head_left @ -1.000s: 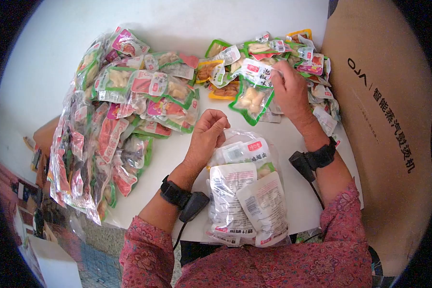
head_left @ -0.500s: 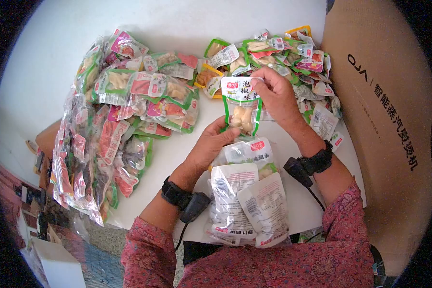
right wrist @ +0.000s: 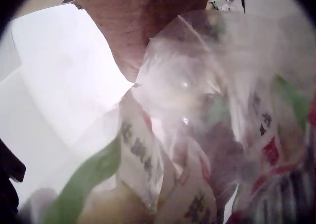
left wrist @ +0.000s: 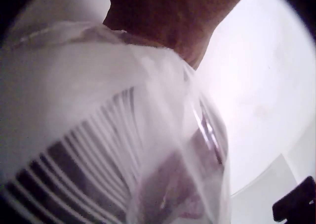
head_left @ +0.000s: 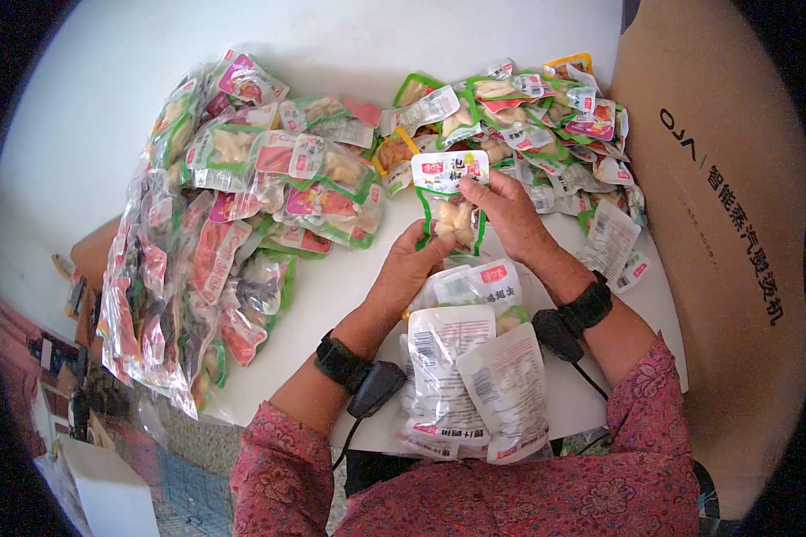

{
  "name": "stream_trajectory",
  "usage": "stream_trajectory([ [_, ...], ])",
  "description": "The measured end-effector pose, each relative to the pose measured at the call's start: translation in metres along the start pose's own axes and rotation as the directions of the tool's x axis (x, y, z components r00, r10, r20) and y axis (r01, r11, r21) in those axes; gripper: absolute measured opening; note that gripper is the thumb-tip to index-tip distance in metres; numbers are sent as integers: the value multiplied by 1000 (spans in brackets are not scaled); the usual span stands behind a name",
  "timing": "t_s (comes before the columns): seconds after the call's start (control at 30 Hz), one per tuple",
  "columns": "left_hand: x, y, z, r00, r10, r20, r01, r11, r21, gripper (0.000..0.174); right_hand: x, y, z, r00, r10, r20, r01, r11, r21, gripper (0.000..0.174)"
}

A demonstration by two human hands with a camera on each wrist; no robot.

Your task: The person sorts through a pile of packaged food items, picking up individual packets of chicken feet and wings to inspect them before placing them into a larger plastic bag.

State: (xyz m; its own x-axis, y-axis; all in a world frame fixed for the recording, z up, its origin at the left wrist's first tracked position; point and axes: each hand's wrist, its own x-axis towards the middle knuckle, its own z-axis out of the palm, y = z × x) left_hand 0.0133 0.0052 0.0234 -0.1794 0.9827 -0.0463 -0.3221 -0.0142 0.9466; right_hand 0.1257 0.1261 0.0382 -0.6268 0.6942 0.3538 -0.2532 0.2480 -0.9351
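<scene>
Both hands hold a small food packet (head_left: 454, 217) with a white label top, a green border and pale pieces showing through its window. My left hand (head_left: 412, 270) grips its lower left corner, thumb on the front. At its right side my right hand (head_left: 509, 213) pinches the edge, thumb across the front. Just below them a clear plastic bag (head_left: 521, 279) stands at the table's near edge, filled with white-backed packets (head_left: 452, 358). The bag and a barcode (left wrist: 79, 169) fill much of the left wrist view. In the right wrist view, bagged packets (right wrist: 140, 150) hide the fingers.
On the left lies a large pile of packets (head_left: 210, 251) under clear plastic. Loose packets (head_left: 546, 134) are heaped at the back right, one white packet (head_left: 611, 242) nearer. A tall cardboard box (head_left: 716, 268) stands along the right side of the white table (head_left: 300, 394).
The right hand has brought the packet left from beside the loose heap to above the bag. The left hand, apart from it at first, has taken hold of its lower corner.
</scene>
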Motion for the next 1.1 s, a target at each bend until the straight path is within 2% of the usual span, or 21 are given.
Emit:
stream_trajectory([
  [0.03,-1,2,1,999,-45,-10,45,998,-47,30,0,1,1,1000,1,0,-1,1000,0,28],
  [0.1,2,-2,-2,999,-35,3,36,999,-15,30,1,4,1,1000,11,-19,-9,996,90,27],
  [0.13,3,-4,-4,1000,-25,15,25,1000,17,31,0,3,0,1000,10,-19,-9,996,90,27],
  [0.2,3,-4,-3,999,-28,33,28,999,22,31,-1,1,-2,999,41,-21,-42,999,-31,27],
  [0.27,4,-5,-5,998,-32,50,30,999,25,32,-3,-3,1,999,37,-23,-37,999,4,27],
  [0.33,7,-8,-9,986,-65,153,70,997,-28,35,-4,-5,3,999,32,-25,-31,999,38,28],
  [0.63,2,-5,-3,998,-42,53,43,999,-17,34,-4,-1,4,997,78,-18,-76,994,76,30],
  [0.93,3,-5,-4,996,-22,82,25,999,-39,36,-3,4,3,992,119,-30,-116,989,89,30],
  [1.0,2,-5,-3,997,-13,80,14,1000,-21,37,-1,9,3,990,131,-43,-121,976,181,29],
  [1.1,1,-5,-2,997,-4,80,5,1000,-8,37,0,12,0,989,141,-32,-133,975,175,28],
])
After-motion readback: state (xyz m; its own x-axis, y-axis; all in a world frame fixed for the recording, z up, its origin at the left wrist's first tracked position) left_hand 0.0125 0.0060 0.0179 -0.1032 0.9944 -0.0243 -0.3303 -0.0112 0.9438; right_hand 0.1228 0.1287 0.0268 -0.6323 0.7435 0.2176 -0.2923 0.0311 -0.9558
